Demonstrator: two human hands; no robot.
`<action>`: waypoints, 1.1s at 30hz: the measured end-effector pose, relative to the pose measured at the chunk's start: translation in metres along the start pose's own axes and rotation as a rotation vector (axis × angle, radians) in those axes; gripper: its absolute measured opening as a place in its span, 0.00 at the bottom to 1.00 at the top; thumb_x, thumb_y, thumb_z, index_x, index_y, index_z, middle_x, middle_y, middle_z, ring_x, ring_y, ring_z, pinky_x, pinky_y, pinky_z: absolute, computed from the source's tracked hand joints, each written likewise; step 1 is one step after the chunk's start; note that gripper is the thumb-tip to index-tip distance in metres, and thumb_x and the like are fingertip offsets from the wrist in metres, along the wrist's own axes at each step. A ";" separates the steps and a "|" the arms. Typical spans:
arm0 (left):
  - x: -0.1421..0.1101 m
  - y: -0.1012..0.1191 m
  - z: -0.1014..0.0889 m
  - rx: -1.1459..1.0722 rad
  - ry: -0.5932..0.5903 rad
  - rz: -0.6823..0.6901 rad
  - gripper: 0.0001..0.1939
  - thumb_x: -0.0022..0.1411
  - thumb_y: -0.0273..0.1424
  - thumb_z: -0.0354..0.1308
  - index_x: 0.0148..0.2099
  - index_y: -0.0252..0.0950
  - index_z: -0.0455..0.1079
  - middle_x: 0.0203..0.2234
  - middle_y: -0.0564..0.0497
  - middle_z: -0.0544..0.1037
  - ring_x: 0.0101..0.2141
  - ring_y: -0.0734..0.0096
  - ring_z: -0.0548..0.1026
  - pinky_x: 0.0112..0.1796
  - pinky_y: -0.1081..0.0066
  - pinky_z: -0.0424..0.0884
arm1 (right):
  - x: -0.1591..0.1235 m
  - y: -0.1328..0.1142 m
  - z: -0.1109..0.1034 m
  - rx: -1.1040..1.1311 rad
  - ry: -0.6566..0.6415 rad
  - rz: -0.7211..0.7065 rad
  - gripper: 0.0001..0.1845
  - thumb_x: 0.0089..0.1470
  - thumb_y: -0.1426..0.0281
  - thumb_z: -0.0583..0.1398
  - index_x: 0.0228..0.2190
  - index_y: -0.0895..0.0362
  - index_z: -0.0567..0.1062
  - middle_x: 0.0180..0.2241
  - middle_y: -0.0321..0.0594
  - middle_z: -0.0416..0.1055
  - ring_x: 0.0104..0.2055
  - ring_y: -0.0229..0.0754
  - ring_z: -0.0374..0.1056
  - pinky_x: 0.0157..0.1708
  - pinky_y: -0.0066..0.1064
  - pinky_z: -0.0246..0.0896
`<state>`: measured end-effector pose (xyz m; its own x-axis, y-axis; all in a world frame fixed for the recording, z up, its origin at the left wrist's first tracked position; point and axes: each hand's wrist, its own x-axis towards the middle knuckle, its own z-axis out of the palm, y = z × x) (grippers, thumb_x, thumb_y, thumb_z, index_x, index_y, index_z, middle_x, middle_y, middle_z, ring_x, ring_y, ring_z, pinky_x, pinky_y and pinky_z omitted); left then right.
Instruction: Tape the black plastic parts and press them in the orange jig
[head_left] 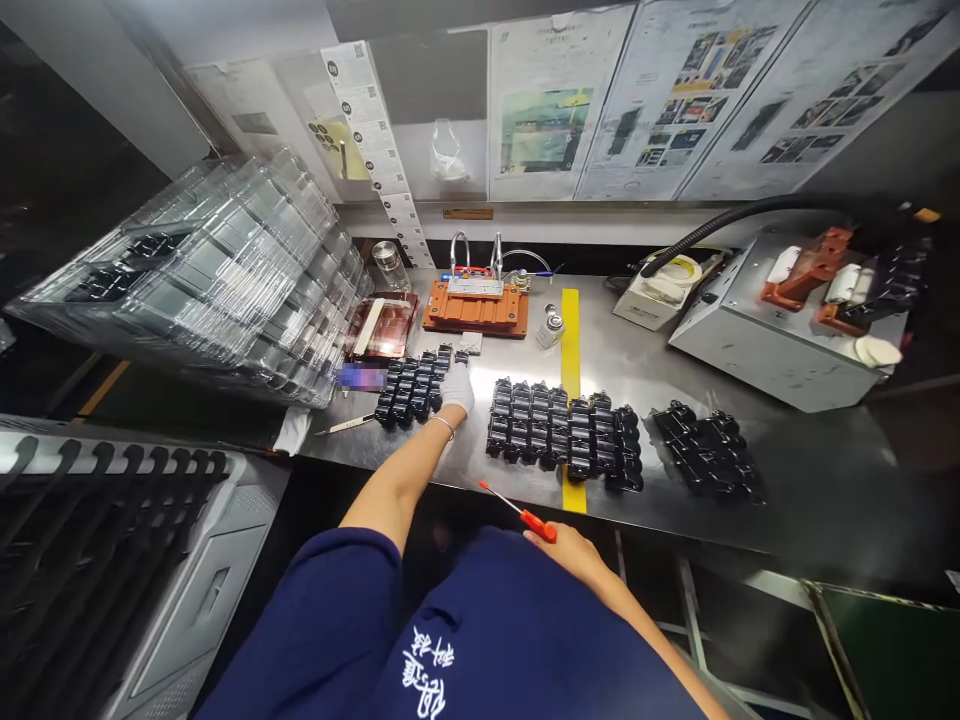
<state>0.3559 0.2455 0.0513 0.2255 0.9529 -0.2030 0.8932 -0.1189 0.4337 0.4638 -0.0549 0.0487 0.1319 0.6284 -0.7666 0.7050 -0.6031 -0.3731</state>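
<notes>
left of centre on the tabletop [817, 480], my gloved left hand [458, 388] meets the leftmost black parts [405, 388], grip hidden; i'd press lightly and angle the red screwdriver [538, 525], gripped in my right hand [574, 550], clear.

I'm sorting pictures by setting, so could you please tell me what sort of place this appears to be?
Probably a factory workstation: groups of black parts lie on a metal bench, an orange fixture stands behind them, and printed sheets with photos hang above.
</notes>
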 end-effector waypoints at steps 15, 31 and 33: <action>-0.176 -0.153 0.006 -0.096 -0.238 -0.144 0.24 0.60 0.38 0.54 0.58 0.37 0.61 0.50 0.38 0.71 0.47 0.53 0.73 0.47 0.61 0.66 | 0.002 -0.056 0.035 -0.219 0.039 0.035 0.28 0.57 0.47 0.49 0.37 0.55 0.76 0.40 0.47 0.76 0.45 0.52 0.73 0.38 0.34 0.62; -0.288 -0.383 -0.034 -1.346 -0.076 -0.996 0.23 0.60 0.46 0.55 0.47 0.31 0.71 0.33 0.45 0.79 0.36 0.65 0.78 0.38 0.73 0.75 | -0.012 -0.197 0.111 -0.417 -0.108 -0.303 0.22 0.53 0.50 0.56 0.27 0.55 0.76 0.30 0.43 0.75 0.33 0.44 0.72 0.27 0.28 0.54; -0.297 -0.402 -0.043 -1.323 -0.062 -0.963 0.26 0.60 0.48 0.54 0.48 0.30 0.71 0.33 0.44 0.79 0.36 0.63 0.79 0.38 0.72 0.75 | -0.012 -0.205 0.120 -0.416 -0.133 -0.333 0.23 0.53 0.49 0.56 0.27 0.55 0.76 0.29 0.42 0.75 0.33 0.44 0.71 0.27 0.28 0.54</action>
<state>-0.0871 0.0228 -0.0251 -0.1413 0.5137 -0.8463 -0.2228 0.8164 0.5328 0.2344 0.0023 0.0711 -0.2159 0.6685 -0.7117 0.9131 -0.1201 -0.3897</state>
